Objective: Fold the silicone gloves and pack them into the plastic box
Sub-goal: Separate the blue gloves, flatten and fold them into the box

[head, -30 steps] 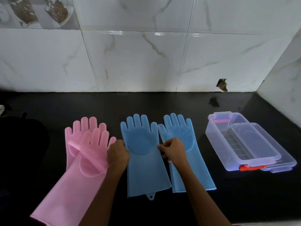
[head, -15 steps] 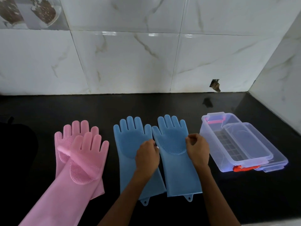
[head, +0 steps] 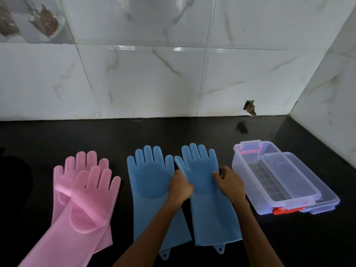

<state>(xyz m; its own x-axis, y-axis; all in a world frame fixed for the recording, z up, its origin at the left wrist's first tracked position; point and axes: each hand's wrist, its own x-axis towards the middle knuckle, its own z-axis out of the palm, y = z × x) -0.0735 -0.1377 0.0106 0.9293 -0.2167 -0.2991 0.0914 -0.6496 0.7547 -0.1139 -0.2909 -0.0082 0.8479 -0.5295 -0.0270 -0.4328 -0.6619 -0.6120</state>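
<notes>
Hands [head: 229, 183] now astride right blue glove [head: 207, 199]

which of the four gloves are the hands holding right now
The right-hand blue glove, the one nearest the plastic box. The left hand and right hand pinch its two side edges; the other blue glove and both pink gloves lie untouched.

Dim, cool light – pale glare streaks on the wall tiles [head: 154, 48], the dark surface [head: 173, 132] swallows shadows; wide-angle bending at edges, slightly soft.
</notes>
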